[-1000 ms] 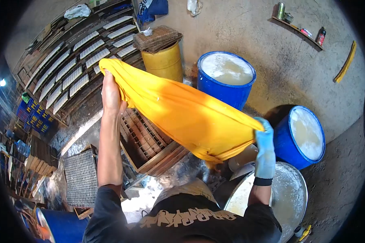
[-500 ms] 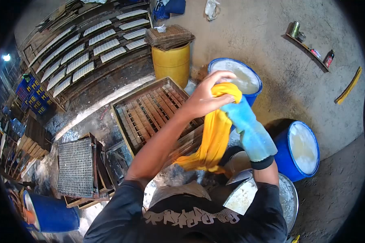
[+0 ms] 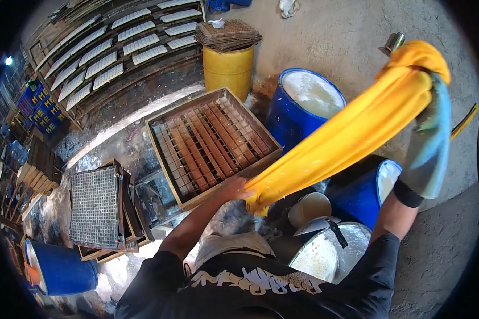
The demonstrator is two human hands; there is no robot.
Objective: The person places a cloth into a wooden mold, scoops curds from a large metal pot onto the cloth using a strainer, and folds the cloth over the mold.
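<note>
A long yellow cloth (image 3: pixel 335 138) is stretched diagonally between my two hands. My bare left hand (image 3: pixel 235 189) is closed on its lower end, close to the front corner of a wooden frame with a grid (image 3: pixel 207 146). High on the right, my right hand (image 3: pixel 434 119), in a light-blue glove, holds the bunched upper end; the cloth hides most of its fingers. Beneath the cloth stand a blue barrel of whitish liquid (image 3: pixel 298 127), a second blue barrel (image 3: pixel 356 199) and a small pale bucket (image 3: pixel 310 209).
A large metal basin (image 3: pixel 356 242) with a pan-like tool (image 3: pixel 316 226) is at my front right. Stacked mesh trays (image 3: pixel 96 207) lie at left. A yellow barrel (image 3: pixel 228 72) and a rack of white trays (image 3: pixel 104 64) stand behind. Another blue barrel (image 3: pixel 69 268) is at lower left.
From spread wide, the cloth was gathered between my hands, then drawn out long and narrow. My right hand has moved up and right, my left hand down and left.
</note>
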